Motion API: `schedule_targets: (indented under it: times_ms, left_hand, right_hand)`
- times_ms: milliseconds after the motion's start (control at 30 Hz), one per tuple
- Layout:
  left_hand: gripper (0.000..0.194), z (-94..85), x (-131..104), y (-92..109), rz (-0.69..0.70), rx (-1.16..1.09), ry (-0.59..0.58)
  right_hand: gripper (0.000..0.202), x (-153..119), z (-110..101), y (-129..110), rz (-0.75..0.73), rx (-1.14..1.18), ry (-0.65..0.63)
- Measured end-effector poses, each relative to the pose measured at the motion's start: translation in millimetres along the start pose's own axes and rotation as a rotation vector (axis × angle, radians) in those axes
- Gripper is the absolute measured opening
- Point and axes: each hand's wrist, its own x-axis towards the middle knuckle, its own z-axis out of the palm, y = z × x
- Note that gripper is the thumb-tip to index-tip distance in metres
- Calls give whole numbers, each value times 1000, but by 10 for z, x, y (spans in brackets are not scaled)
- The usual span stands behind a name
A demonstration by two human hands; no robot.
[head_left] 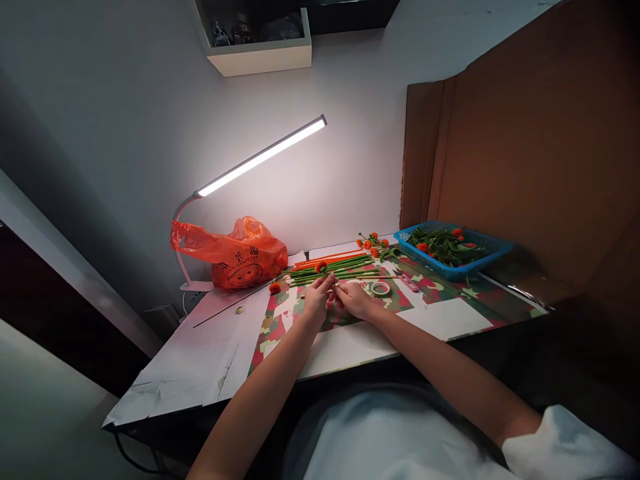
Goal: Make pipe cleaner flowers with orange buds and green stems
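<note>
My left hand [317,297] is closed in a pinch, with an orange flower [321,267] standing just above its fingertips. Close beside it, my right hand [354,299] also pinches, its fingertips meeting those of the left; what lies between them is too small to make out. Behind both hands is a row of green stems [350,268], with orange-red sticks [327,258] at the back. A roll of tape [381,289] lies to the right of my right hand, and farther right are pink-handled snips [409,283]. Another orange flower head [275,288] rests at the left.
A blue basket [455,272] of leaves and orange flowers stands at the right by a cardboard sheet [525,147]. Several orange flowers [373,245] lie at the back. On the left are an orange plastic bag [250,257] and a lit lamp [263,157]. A thin dark rod [227,309] crosses the table.
</note>
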Motion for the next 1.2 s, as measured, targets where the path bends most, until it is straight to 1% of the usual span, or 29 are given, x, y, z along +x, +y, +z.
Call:
schedule_targets:
  times_ms: [67,100,167,267,367,433,500,567,633,700,733,800,867,933,1000,1133,1200]
  left_hand:
    - [36,-11,8,5,-2,-32,-9]
    - [35,-16,12,10,5,-52,-1]
    - [33,-22,16,20,23,-80,40]
    - [30,-28,18,21,39,-57,97]
    - [24,-36,20,1,66,-6,137]
    - [21,-44,25,-20,82,35,180]
    - [19,-50,32,-34,80,66,208]
    - [19,-47,34,-32,77,57,207]
    - [21,-33,26,-10,67,0,157]
    - [26,-10,9,25,8,-65,38]
    - [29,2,-2,42,-32,-86,-36]
    - [33,22,-24,67,-91,-105,-156]
    - [34,33,-36,77,-101,-113,-194]
    - [32,37,-35,75,-89,-123,-169]
    - [31,38,-24,66,-65,-120,-132]
    - [35,24,3,46,2,-76,-113]
    - [37,8,11,37,22,-49,-112]
  right_hand:
    - [47,28,18,29,25,206,-58]
    - [48,36,23,38,24,257,-70]
    - [48,39,23,46,18,256,-71]
    - [45,14,7,33,2,111,-43]
    - [41,-23,-12,8,-76,-150,38]
    - [38,-41,-14,-2,-103,-297,78]
    - [35,-45,-3,-4,-97,-331,83]
    - [35,-33,14,-5,-64,-206,54]
    - [39,-12,19,-15,17,72,-40]
    - [43,6,-3,-43,108,397,-159]
    - [43,8,-25,-63,136,530,-197]
    - [37,-1,-82,-107,168,741,-218]
    - [34,-23,-138,-146,220,890,-266]
    - [33,-44,-171,-168,261,968,-312]
    - [33,-51,-177,-170,265,968,-321]
    - [34,-20,-130,-127,189,836,-269]
    - [39,5,-95,-98,146,758,-253]
